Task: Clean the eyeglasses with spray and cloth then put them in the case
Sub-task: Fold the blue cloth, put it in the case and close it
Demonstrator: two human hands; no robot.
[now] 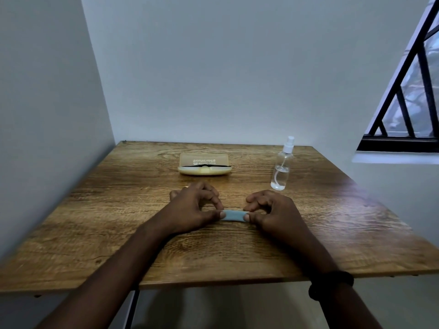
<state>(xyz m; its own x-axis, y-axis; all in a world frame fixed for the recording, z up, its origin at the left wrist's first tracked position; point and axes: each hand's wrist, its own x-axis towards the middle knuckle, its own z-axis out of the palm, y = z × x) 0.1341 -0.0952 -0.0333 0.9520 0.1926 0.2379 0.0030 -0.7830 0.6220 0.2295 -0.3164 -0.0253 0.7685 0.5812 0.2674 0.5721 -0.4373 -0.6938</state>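
Observation:
A small light-blue cloth [234, 215], folded into a narrow strip, lies on the wooden table [118, 222] between my hands. My left hand [194, 210] pinches its left end between thumb and forefinger. My right hand [270, 211] pinches its right end the same way. Behind them a beige eyeglass case [204, 170] stands open, its lid tilted back, with black eyeglasses [204, 165] lying inside. A clear spray bottle [282, 165] with a white nozzle stands upright to the right of the case.
White walls close in the table at the back and on the left. A barred window [408, 103] is at the upper right. The table's front edge [213, 283] runs just above my forearms. A dark band circles my right wrist [331, 284].

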